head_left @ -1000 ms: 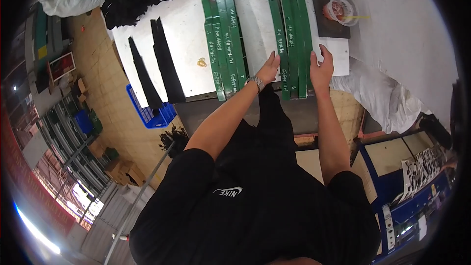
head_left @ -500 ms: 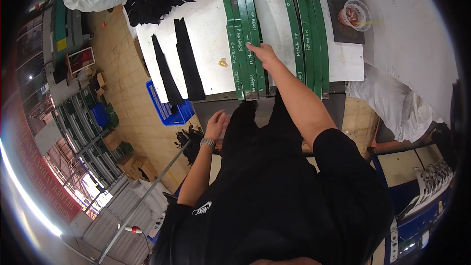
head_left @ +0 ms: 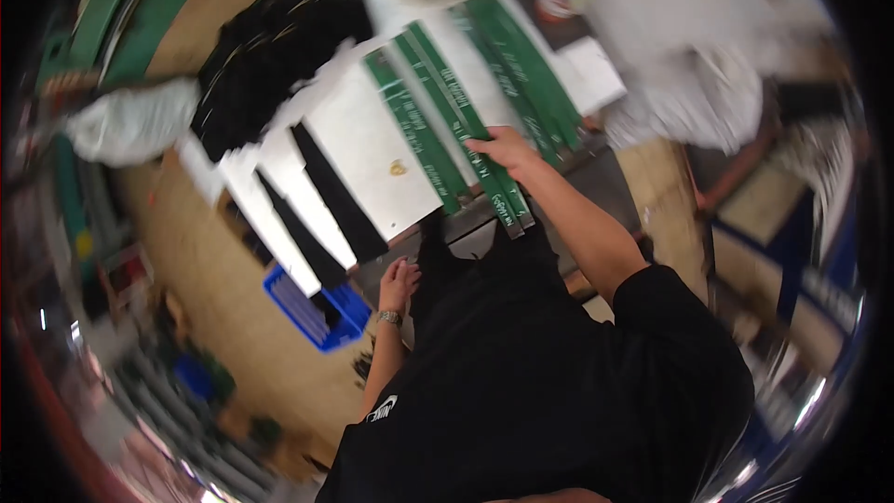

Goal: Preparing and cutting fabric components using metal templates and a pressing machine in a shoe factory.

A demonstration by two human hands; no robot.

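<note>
My right hand (head_left: 498,146) is closed on a long green strip with white handwriting (head_left: 447,98), fingers and thumb across its lower half. The strip's near end sticks out past the front edge of the white table. Just left of it lies another green strip (head_left: 410,126), with a gap of white tabletop between. More green strips (head_left: 521,74) lie side by side to the right. My left hand (head_left: 399,284) hangs empty just off the table's front edge, fingers loosely bent and apart. Nearest to it is a long black fabric piece (head_left: 335,191).
A narrower black fabric piece (head_left: 298,228) lies at the table's left. Black fabric is heaped (head_left: 270,56) at the far left, near a white sack (head_left: 135,126). A blue crate (head_left: 326,335) stands on the floor. Rubber bands (head_left: 398,169) and a cup (head_left: 556,2) sit on the table.
My view has turned and blurred. The gripped green strip has slid toward me and away from the strip on its left. My left hand's fingers are more bent.
</note>
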